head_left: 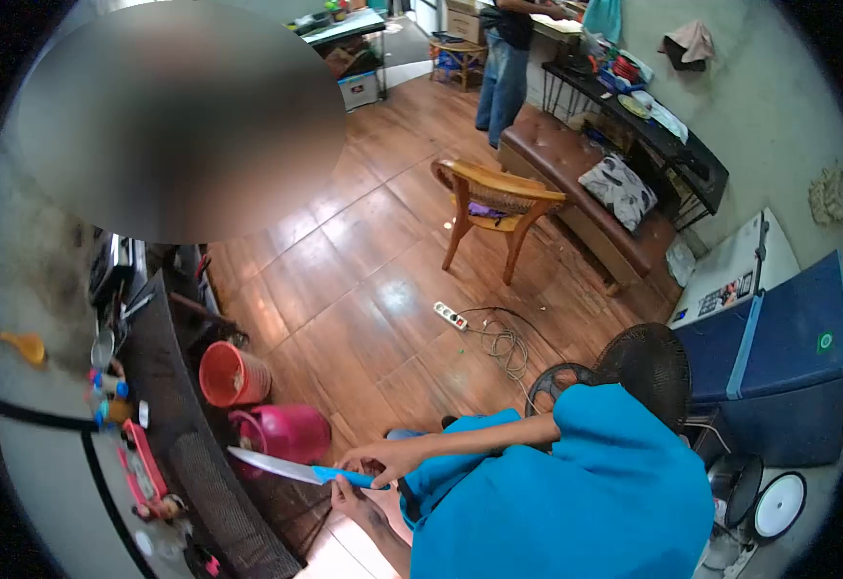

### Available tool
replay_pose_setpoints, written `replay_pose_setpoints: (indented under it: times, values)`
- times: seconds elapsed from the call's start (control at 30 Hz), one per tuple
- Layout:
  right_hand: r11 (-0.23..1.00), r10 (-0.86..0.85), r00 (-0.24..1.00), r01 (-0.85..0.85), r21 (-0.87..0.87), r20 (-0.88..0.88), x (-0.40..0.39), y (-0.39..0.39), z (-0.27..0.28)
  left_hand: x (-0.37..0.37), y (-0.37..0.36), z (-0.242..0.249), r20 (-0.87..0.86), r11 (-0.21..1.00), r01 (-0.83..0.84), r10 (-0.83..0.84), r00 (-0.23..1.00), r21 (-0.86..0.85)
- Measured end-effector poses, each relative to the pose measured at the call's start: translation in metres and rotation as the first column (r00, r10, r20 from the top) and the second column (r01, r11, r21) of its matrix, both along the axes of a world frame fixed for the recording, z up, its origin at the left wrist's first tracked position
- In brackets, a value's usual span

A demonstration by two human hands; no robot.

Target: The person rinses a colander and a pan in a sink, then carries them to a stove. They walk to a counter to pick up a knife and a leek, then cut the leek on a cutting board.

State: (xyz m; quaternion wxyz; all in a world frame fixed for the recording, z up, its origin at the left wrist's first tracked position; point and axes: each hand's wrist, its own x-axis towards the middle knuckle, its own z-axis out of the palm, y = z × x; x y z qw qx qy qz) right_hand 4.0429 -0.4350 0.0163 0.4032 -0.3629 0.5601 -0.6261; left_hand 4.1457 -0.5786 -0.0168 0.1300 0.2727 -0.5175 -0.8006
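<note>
A knife (282,466) with a long pale blade and a blue handle is held in front of the blue garment, its blade pointing left over the pink container (291,432). One hand (383,460), on the arm that comes from the right, is closed on the blue handle. The other hand (346,497), lower in the view, has its fingers pressed against the handle near the blade's base. Both hands are close together. Some fingertips are hidden behind the handle.
A dark counter (190,425) runs along the left, beside a red bucket (235,374). A wooden chair (499,193), a power strip (450,316) with cable and a black fan (645,372) stand ahead and right. Another person (506,72) stands at the back. A large blur covers the upper left.
</note>
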Motion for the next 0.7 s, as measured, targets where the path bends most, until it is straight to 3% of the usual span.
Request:
replay_pose_setpoints:
  times: [0.07, 0.1, 0.13, 0.17, 0.23, 0.3, 0.37, 0.43, 0.5, 0.57, 0.63, 0.7]
  values:
    - [0.996, -0.046, 0.999, 0.047, 0.081, -0.013, -0.025, -0.019, -0.021, -0.037, -0.004, 0.003, -0.005, 1.0, 0.002, -0.002, 1.0, -0.003]
    - [0.985, -0.066, 0.997, 0.07, 0.159, -0.03, -0.039, -0.029, -0.034, -0.056, -0.004, 0.01, -0.002, 0.996, 0.025, -0.026, 1.0, -0.089]
    - [0.984, -0.106, 0.993, 0.113, 0.136, -0.058, -0.061, -0.03, -0.016, -0.078, -0.005, 0.015, -0.005, 0.984, 0.042, -0.044, 0.999, -0.174]
    - [0.984, -0.11, 0.992, 0.118, 0.134, -0.069, -0.083, -0.038, -0.025, -0.102, -0.006, 0.018, -0.016, 0.984, 0.044, -0.047, 0.999, -0.174]
    - [0.971, -0.204, 0.969, 0.219, 0.093, -0.142, -0.125, -0.068, -0.06, -0.153, -0.018, 0.021, -0.057, 0.913, 0.181, -0.216, 0.975, -0.365]
    - [0.953, -0.281, 0.94, 0.298, 0.062, -0.194, -0.177, -0.085, -0.074, -0.212, -0.04, 0.013, -0.037, 0.884, 0.242, -0.279, 0.96, -0.4]
    - [0.932, -0.362, 0.928, 0.361, 0.027, 0.082, -0.229, -0.08, -0.043, -0.275, -0.055, 0.019, -0.013, 0.902, 0.356, -0.37, 0.929, -0.245]
    - [0.919, -0.394, 0.909, 0.391, 0.044, 0.137, -0.282, -0.073, -0.008, -0.342, -0.065, 0.025, -0.054, 0.877, 0.363, -0.399, 0.915, -0.315]
    - [0.787, -0.609, 0.791, 0.612, 0.08, -0.064, -0.329, -0.061, 0.014, -0.407, -0.073, 0.032, -0.077, 0.78, 0.573, -0.606, 0.792, -0.25]
    - [0.683, -0.725, 0.688, 0.715, 0.147, 0.024, -0.375, -0.055, -0.025, -0.466, -0.078, 0.032, -0.047, 0.725, 0.598, -0.649, 0.759, -0.341]
    - [0.531, -0.78, 0.608, 0.768, 0.358, -0.149, -0.415, -0.026, 0.002, -0.526, -0.079, 0.028, -0.02, 0.668, 0.606, -0.679, 0.734, -0.431]
    - [0.391, -0.876, 0.422, 0.904, 0.172, -0.232, -0.451, -0.006, -0.033, -0.58, -0.078, 0.02, -0.066, 0.797, 0.58, -0.596, 0.8, -0.171]
